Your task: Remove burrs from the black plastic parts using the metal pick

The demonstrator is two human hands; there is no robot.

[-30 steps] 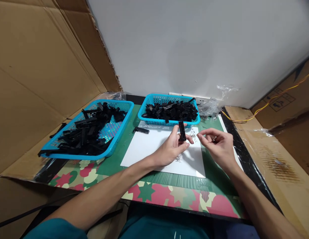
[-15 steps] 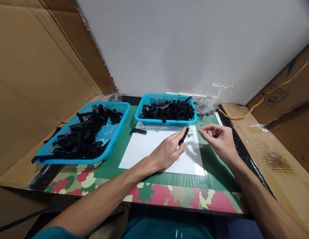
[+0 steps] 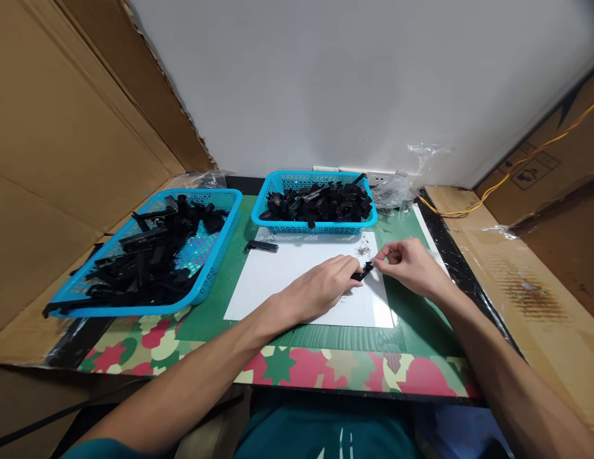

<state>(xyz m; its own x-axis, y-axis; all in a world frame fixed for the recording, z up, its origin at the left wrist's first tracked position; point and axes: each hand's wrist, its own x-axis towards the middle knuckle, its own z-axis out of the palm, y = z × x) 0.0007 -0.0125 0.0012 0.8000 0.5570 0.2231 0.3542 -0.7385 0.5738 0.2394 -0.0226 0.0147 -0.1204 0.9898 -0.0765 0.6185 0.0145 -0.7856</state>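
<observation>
My left hand point(image 3: 328, 284) is closed around a small black plastic part point(image 3: 365, 271) above the white sheet of paper point(image 3: 277, 287). The far end of that part points up and to the right, out of the fingers. At that end, my right hand point(image 3: 409, 264) has its thumb and forefinger pinched; whatever lies between them is too small to name. A little pile of tiny metal pieces point(image 3: 363, 249) lies on the paper just beyond the hands. Another black plastic part point(image 3: 261, 247) rests across the paper's upper left edge.
A blue basket point(image 3: 215, 258) heaped with black parts stands at the left, and a second blue basket point(image 3: 316, 227) of them at the back. Clear plastic bags point(image 3: 395, 190) lie behind it. Cardboard walls point(image 3: 62, 95) flank the table, with a yellow cable point(image 3: 488, 191) on the right.
The black part in my left hand has tilted from nearly upright to lying lower. My right hand has moved left and down, its fingertips now at the part's end. The view has shifted slightly.
</observation>
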